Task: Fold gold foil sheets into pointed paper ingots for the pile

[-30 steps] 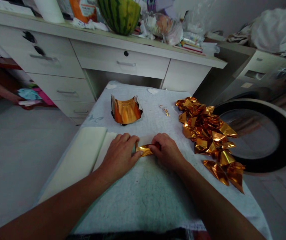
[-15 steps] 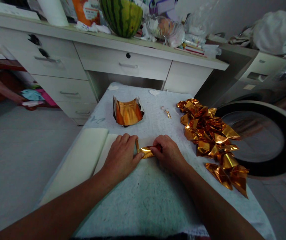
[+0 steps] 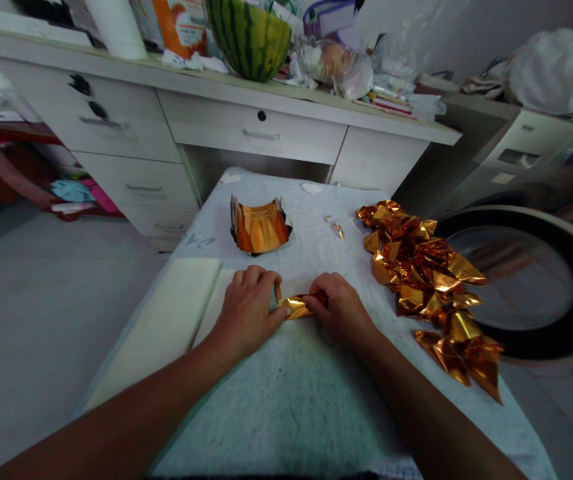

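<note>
Between my two hands lies a narrow folded strip of shiny gold foil paper [image 3: 296, 307], low over the cloth-covered table. My left hand [image 3: 251, 303] presses its left end with the thumb, the other fingers curled over white paper [image 3: 211, 303]. My right hand [image 3: 339, 307] pinches the strip's right end between thumb and fingers. Part of the foil is hidden under both hands. Beyond them stands a curved stack of gold foil sheets [image 3: 261, 227]. To the right is a pile of folded gold foil pieces [image 3: 426, 267].
A pale padded sheet [image 3: 166, 313] lies left on the table [image 3: 276, 400]. Small foil scraps [image 3: 337, 229] sit near the middle. Behind is a white desk [image 3: 246, 133] with a cut watermelon [image 3: 251, 40]. An open washing-machine door [image 3: 511, 267] stands close to the right edge.
The whole view has shifted slightly, so everything appears a little lower and further right. Both hands keep the same hold on the foil strip.
</note>
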`<state>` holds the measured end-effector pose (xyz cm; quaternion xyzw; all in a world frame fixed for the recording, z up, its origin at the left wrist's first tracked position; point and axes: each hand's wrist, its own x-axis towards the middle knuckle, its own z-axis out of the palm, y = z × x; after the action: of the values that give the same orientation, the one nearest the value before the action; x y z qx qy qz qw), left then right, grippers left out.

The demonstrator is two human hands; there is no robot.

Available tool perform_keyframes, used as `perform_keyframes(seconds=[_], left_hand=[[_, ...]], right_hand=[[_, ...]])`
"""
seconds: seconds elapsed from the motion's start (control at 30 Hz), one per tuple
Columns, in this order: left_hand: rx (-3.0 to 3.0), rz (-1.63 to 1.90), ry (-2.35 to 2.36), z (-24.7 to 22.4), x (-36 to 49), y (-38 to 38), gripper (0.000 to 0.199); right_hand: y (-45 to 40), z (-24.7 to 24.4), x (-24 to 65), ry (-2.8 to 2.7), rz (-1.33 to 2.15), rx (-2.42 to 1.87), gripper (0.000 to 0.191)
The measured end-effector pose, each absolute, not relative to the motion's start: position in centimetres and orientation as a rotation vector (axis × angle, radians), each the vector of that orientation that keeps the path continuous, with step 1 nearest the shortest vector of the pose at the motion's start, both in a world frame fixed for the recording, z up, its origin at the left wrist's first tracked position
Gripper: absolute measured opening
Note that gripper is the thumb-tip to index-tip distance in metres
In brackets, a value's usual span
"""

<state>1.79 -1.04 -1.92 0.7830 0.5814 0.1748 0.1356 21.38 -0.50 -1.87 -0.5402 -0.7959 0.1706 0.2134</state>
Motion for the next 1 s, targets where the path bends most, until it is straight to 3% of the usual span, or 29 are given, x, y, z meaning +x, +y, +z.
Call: perform_keyframes(seconds=[0.57,0.77,1.0], left_hand=[[2.217,0.53,1.629,-1.86,1.91,-1.02,0.028],[2.207,0.537,1.647,-1.88,1.89,-1.05,0.037],[2.213,0.524,1.663,-1.78,1.94,-1.09,0.034]], right_hand=[[-0.55,-1.51,21.11,-2.215,0.488,-1.538,0.014],[-0.59,-1.6,21.09,-2.199,0.48,-1.535,0.016],[-0.52,-1.61,21.07,-2.183,0.475,-1.557,0.016]])
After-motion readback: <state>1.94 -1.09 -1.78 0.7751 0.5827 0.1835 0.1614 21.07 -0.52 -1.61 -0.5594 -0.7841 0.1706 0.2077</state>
